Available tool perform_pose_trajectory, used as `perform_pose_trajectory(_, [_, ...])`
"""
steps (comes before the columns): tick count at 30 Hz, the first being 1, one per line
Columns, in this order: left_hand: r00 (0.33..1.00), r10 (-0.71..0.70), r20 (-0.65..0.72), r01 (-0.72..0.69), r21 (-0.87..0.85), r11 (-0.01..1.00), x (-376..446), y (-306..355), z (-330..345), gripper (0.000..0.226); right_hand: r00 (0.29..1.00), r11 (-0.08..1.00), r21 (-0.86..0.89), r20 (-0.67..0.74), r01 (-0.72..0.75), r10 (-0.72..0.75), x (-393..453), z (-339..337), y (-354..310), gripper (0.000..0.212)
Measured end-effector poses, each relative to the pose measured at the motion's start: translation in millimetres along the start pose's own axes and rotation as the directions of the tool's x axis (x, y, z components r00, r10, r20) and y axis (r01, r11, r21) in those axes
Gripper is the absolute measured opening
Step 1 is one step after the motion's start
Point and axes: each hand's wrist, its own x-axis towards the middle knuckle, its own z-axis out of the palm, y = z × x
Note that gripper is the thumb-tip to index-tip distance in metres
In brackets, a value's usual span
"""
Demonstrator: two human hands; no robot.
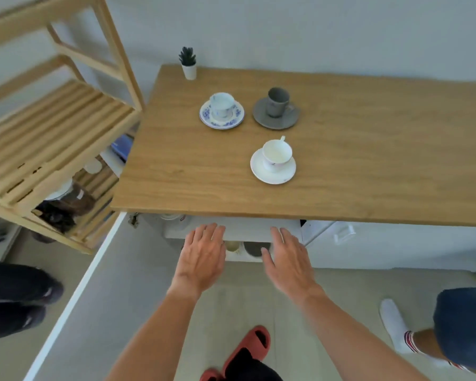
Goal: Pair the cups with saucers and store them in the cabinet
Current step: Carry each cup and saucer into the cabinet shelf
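Floor (231,303): pale, with a red slipper (248,347) at the bottom edge and a white-socked foot (393,323) of another person at the right. Left hand (204,257) and right hand (289,259): both flat, fingers spread, empty, held apart just below the tabletop's near edge, in front of the open cabinet (259,231). Cabinet: white, door (74,295) swung out leftward; dim rounded items on its shelf, too hidden to identify. Tabletop (368,160): wood grain, set against a light wall. White cup (276,152) on white saucer (272,171): nearest pair, centre of tabletop, handle pointing away. Blue-patterned cup (221,104) on matching floral saucer (221,121): farther, left. Grey cup (278,101) on grey saucer (276,119): farther, just beside the floral pair, handle to the right. Small potted plant (188,63): far left corner, white pot. Slatted wooden rack (52,133): left of tabletop, dark jars on a lower shelf.
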Motion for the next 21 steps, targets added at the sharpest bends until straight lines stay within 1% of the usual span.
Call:
perform_pose_trajectory(2, [0.997,0.006,-0.077,-0.007,-0.018,1.0,21,7,-26,0.033,0.992,0.999,0.029,-0.122,0.019,-0.016,12,-25,-5,0.04])
perform_pose_trajectory(4, [0.993,-0.006,-0.116,0.003,-0.027,1.0,43,14,-43,0.033,0.981,0.999,0.022,-0.191,0.028,-0.023,27,-46,-7,0.028])
perform_pose_trajectory(7, [0.987,-0.046,-0.155,0.04,-0.037,0.999,71,25,-58,0.034,0.977,0.999,0.014,-0.213,0.034,-0.031,49,-68,-4,0.02])
perform_pose_trajectory(10, [0.982,-0.076,-0.176,0.066,-0.058,0.996,92,34,-65,0.034,0.981,1.0,-0.006,-0.195,0.002,-0.003,71,-86,3,0.026])
perform_pose_trajectory(13, [0.984,-0.103,-0.144,0.092,-0.078,0.993,106,37,-63,0.037,0.984,0.999,-0.003,-0.168,-0.054,0.053,84,-94,11,0.03])
perform_pose_trajectory(15, [0.985,-0.128,-0.116,0.117,-0.096,0.988,116,37,-61,0.039,0.984,0.995,0.03,-0.145,-0.096,0.1,93,-96,16,0.031])
perform_pose_trajectory(18, [0.988,-0.146,-0.055,0.142,-0.078,0.987,132,34,-56,0.041,0.982,0.984,0.072,-0.088,-0.162,0.168,109,-92,22,0.032])
perform_pose_trajectory(19, [0.987,-0.159,-0.02,0.156,-0.097,0.983,138,34,-56,0.042,0.979,0.977,0.098,-0.064,-0.188,0.195,116,-90,24,0.033])
perform_pose_trajectory(21, [0.978,-0.195,0.08,0.209,-0.239,0.948,150,33,-52,0.044,0.969,0.946,0.214,0.011,-0.244,0.247,129,-82,28,0.038])
